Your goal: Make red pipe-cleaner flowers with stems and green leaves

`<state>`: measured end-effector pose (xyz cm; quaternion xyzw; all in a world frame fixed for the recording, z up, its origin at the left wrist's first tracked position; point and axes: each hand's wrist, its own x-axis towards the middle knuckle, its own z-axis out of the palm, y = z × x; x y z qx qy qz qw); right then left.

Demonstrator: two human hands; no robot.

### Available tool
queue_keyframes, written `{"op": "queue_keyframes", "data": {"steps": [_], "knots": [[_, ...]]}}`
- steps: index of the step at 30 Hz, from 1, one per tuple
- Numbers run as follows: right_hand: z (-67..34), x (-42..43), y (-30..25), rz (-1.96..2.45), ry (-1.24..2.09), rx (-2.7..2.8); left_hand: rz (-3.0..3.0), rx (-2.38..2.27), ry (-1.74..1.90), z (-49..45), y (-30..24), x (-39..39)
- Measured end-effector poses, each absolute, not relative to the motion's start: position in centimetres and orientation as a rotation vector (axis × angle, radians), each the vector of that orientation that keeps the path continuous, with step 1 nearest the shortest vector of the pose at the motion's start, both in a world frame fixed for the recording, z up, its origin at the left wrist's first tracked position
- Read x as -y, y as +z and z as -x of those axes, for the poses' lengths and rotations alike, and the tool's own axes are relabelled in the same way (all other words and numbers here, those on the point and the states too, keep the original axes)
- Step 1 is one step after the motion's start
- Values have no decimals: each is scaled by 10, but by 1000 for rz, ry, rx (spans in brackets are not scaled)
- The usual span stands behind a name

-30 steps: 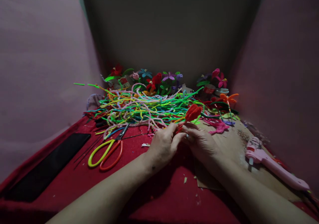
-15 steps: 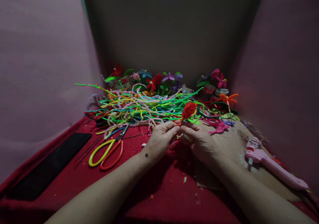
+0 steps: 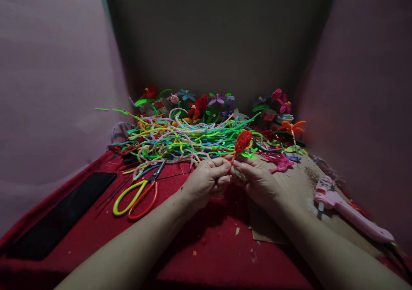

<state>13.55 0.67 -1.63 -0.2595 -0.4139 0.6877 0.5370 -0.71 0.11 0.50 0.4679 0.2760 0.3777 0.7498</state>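
A red fuzzy pipe-cleaner flower bud (image 3: 243,142) stands tilted to the right above my fingertips. Both hands pinch it at its lower end, where a short orange-red stem shows. My left hand (image 3: 209,179) is closed, thumb and forefinger together at the stem's left side. My right hand (image 3: 257,177) is closed as well, its thumb and fingers on the stem from the right. Something pale shows under the right fingers, too hidden to name. Just behind the hands lies a heap of coloured pipe cleaners (image 3: 180,139).
Scissors (image 3: 144,193) with yellow and red handles lie left on the red cloth (image 3: 199,255), beside a black flat object (image 3: 64,212). A pink glue gun (image 3: 350,210) rests on cardboard (image 3: 299,195) at right. Finished pipe-cleaner flowers (image 3: 198,105) stand behind the heap.
The left hand has turned slightly, and its curled lower fingers now show more. The red bud has shifted a little left along with the whole view. Both hands keep their pinch.
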Motion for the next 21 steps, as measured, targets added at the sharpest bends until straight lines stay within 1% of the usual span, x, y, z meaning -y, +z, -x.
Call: {"op": "queue_keyframes", "data": {"steps": [7, 13, 17, 21], "knots": [[-135, -3, -13, 570, 1695, 979, -885, -477, 708, 12, 3, -3], [-132, -4, -15, 632, 1656, 856, -1015, -532, 713, 10, 5, -3], [-130, -7, -21, 634, 1643, 843, -1186, -736, 840, 3, 8, 1], [-128, -6, -22, 623, 1624, 849, -1548, -1001, 1139, -2, 0, 3]]}}
